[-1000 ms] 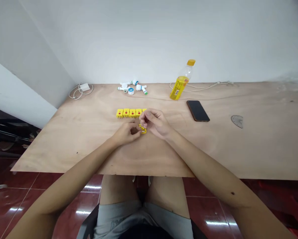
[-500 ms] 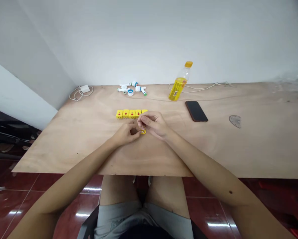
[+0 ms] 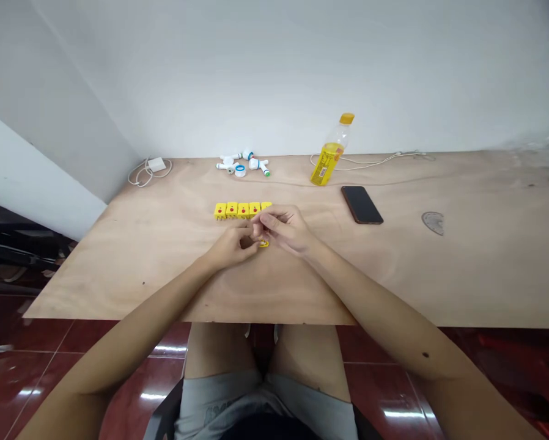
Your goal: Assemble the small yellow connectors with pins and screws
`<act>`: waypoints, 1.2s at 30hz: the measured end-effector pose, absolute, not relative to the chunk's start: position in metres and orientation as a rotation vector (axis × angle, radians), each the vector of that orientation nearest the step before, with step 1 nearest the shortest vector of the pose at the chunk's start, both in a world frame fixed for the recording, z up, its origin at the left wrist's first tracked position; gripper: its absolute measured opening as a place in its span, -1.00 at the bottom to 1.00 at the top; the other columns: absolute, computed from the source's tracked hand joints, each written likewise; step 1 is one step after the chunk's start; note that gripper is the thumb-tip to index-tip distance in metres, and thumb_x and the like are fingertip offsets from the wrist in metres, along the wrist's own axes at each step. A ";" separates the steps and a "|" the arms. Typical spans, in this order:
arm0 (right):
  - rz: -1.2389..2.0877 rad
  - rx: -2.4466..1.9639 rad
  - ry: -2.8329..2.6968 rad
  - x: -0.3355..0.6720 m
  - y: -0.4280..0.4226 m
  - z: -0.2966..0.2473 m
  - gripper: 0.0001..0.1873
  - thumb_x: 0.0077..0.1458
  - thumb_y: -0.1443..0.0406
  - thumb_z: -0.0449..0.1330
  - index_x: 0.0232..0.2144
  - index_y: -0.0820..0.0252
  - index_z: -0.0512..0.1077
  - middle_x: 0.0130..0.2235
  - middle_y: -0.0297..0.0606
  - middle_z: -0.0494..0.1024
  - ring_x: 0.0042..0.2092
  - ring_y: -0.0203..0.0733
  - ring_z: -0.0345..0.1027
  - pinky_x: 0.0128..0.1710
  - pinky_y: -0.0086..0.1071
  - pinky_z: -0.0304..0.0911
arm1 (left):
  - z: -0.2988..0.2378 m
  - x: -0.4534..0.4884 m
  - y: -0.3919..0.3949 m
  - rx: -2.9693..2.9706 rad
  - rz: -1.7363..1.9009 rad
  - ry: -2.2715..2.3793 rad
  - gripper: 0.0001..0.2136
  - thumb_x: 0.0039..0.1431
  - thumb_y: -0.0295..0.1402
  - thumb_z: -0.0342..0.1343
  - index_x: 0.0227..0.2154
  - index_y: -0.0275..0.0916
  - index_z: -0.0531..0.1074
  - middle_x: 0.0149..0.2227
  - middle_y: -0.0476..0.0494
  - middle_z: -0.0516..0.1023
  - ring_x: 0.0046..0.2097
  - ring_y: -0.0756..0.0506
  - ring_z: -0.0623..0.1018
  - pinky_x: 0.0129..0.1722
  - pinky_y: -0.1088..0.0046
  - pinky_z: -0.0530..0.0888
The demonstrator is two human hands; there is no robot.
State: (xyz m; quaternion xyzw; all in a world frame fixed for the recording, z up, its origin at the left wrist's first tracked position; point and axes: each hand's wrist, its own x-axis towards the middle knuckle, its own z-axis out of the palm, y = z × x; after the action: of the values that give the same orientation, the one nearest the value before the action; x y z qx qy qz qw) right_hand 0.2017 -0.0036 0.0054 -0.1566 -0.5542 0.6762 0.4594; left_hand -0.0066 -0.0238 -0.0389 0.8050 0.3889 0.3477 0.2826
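My left hand (image 3: 234, 244) and my right hand (image 3: 284, 228) meet at the middle of the wooden table (image 3: 394, 269), both with fingers pinched on a small yellow piece (image 3: 264, 243) that is mostly hidden between them. Just beyond my fingers lies a row of several yellow blocks with red dots (image 3: 238, 209), side by side; my right hand covers the row's right end.
At the back of the table lie white pipe fittings with blue rings (image 3: 241, 165), a white charger with cable (image 3: 150, 167), a yellow drink bottle (image 3: 329, 153) and a white cable (image 3: 379, 161). A black phone (image 3: 361, 204) and a grey protractor (image 3: 433, 222) lie to the right.
My right hand's fingers have closed in lower over the yellow piece, hiding more of it. My left hand has stayed where it was.
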 end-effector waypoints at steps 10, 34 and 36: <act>1.654 -0.385 -1.286 0.198 -0.004 0.002 -0.55 0.31 -0.08 0.49 -0.21 0.21 0.69 -0.47 -0.44 0.35 -0.45 -0.37 0.15 -0.43 -0.42 0.12 | -0.038 -0.007 -0.024 2.161 0.912 1.042 -0.87 0.33 -0.36 0.27 -0.35 -0.24 0.54 -0.27 -0.11 0.51 -0.36 -0.02 0.45 -0.38 0.41 0.36; 1.623 -0.432 -1.410 0.196 -0.002 0.003 -0.49 0.28 -0.14 0.48 -0.27 0.19 0.63 -0.44 -0.39 0.42 -0.43 -0.31 0.21 -0.41 -0.37 0.19 | -0.037 -0.007 -0.024 2.176 0.937 1.060 -0.89 0.31 -0.37 0.29 -0.34 -0.24 0.53 -0.29 -0.10 0.54 -0.35 -0.02 0.46 -0.36 0.42 0.40; 1.676 -0.421 -1.332 0.196 -0.001 0.005 -0.48 0.30 -0.16 0.45 -0.22 0.18 0.64 -0.46 -0.45 0.28 -0.44 -0.34 0.10 -0.44 -0.41 0.10 | -0.036 -0.007 -0.024 2.182 0.913 1.048 -0.86 0.32 -0.35 0.27 -0.37 -0.25 0.55 -0.27 -0.12 0.55 -0.37 0.00 0.44 -0.38 0.43 0.37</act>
State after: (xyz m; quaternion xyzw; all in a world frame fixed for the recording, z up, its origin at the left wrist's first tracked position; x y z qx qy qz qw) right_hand 0.1965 -0.0012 0.0045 -0.1713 -0.5416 0.6812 0.4618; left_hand -0.0066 -0.0240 -0.0365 0.8112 0.3896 0.3393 0.2739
